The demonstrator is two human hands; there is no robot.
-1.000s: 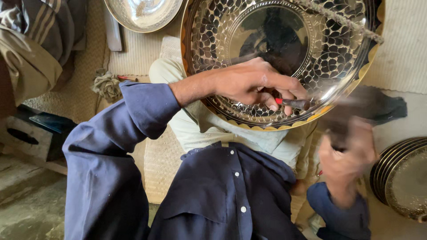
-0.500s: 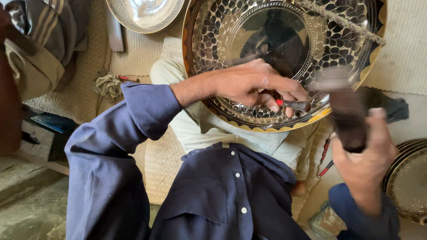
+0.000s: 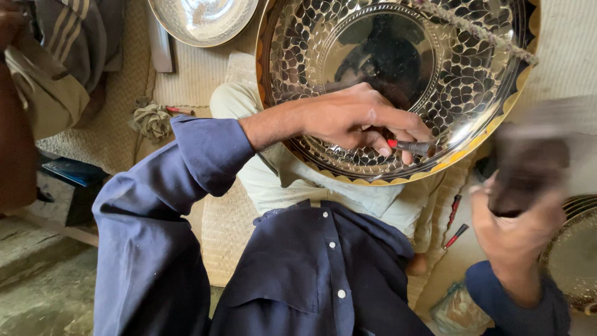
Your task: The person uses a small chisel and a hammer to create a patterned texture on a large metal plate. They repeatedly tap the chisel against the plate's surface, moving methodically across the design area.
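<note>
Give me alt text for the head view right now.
The person's left hand presses a thin red-banded tool against the inside of a large patterned metal tray propped on the lap. The right hand, blurred, grips a dark hammer beside the tray's rim. A plain silver bowl lies on the mat behind.

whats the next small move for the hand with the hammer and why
Probably bring the hammer down onto the butt of the punch. The left hand holds that punch with its tip set against the patterned rim of the brass tray, and the right hand has the hammer raised and blurred just to the side, apart from the punch.
</note>
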